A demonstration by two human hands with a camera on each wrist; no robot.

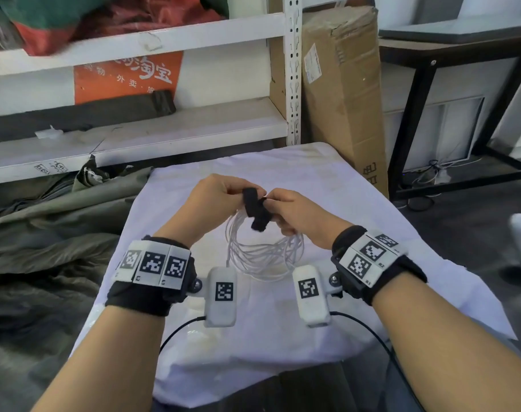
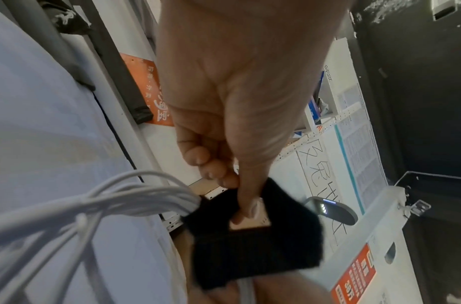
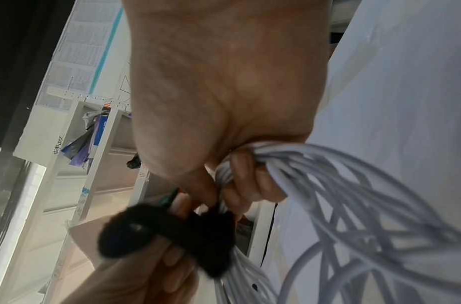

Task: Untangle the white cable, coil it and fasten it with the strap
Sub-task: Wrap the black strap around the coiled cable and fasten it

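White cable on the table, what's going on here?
A person holds the white cable, already coiled, above the cloth-covered table. The right hand grips the gathered loops at the top while the left hand pinches the black strap there. The strap looks partly wrapped, with one end still loose.

From my remote seat I see a desk [image 1: 327, 185] draped in a pale, creased cloth [image 1: 176, 221] that hangs over its near edge. I cannot tell whether the bottom of the white cable coil [image 1: 265, 257] touches the cloth or hangs just above it. Two thin black cords [image 1: 179, 328] trail across the cloth near the front.
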